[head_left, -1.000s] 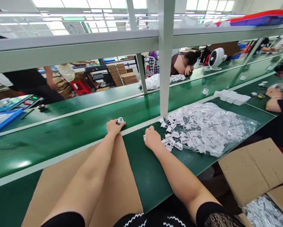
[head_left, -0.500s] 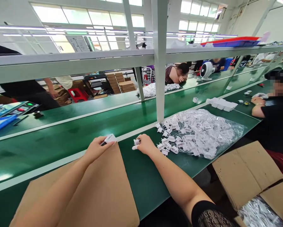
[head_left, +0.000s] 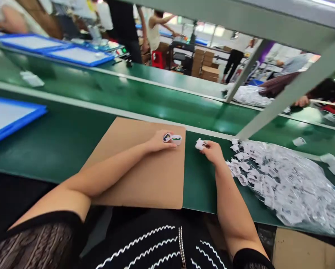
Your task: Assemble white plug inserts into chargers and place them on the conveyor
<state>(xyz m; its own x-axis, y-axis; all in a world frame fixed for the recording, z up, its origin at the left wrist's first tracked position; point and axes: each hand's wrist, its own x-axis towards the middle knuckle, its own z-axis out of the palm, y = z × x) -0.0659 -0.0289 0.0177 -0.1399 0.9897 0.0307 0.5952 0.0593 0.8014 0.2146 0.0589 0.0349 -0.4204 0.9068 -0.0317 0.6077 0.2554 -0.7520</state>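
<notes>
My left hand (head_left: pixel 159 142) is closed around two small white charger housings (head_left: pixel 176 140) above a brown cardboard sheet (head_left: pixel 145 168). Their open ends face me, and a bit of green board shows inside one. To the right, my right hand (head_left: pixel 213 151) pinches a white plug cap (head_left: pixel 200 144) by its metal pins, over the green bench; whether it is one piece or two I cannot tell. Near my right forearm, loose white plug caps (head_left: pixel 241 168) spill from a clear plastic bag (head_left: pixel 298 183) full of them.
A green conveyor belt (head_left: pixel 156 95) runs behind the bench, with a white part (head_left: pixel 32 79) on it. A blue-edged tray (head_left: pixel 10 116) lies at left. A slanting metal post (head_left: pixel 290 86) rises behind the bag. An open cardboard box (head_left: pixel 307 248) is at lower right. Co-workers stand across the belt.
My view has swung left and down. The left hand now shows two housings with open ends towards me; the right hand still holds a white plug cap, apart from them.
</notes>
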